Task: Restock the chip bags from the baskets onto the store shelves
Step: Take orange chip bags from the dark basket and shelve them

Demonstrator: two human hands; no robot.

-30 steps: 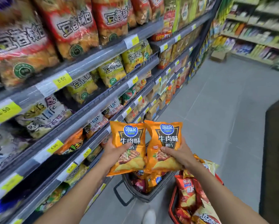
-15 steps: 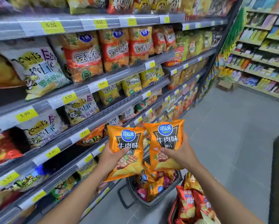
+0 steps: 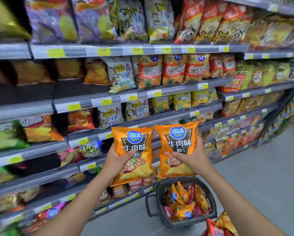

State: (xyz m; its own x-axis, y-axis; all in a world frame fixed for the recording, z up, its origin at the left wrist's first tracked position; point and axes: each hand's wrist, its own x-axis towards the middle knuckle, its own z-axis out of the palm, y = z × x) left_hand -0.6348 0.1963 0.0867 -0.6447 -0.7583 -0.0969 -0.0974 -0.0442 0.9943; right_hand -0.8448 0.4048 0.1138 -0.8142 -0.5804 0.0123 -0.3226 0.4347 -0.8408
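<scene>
Since half a second ago we've turned square onto the shelves (image 3: 177, 90) and both bags sit higher against them. Our left hand (image 3: 116, 161) grips the left chip bag (image 3: 134, 150), thumb pressed on its front, fingers hidden behind. Our right hand (image 3: 193, 159) grips the right chip bag (image 3: 177, 147), thumb on front, fingers curled round its right edge. Bags upright, edges touching, in front of a shelf's front edge. Black basket (image 3: 160, 200) below holds spare chip bags (image 3: 183, 212)

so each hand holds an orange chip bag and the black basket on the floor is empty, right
Not empty: the head view shows the black basket holding several chip bags. The left hand and right hand do each hold an orange chip bag.
</scene>
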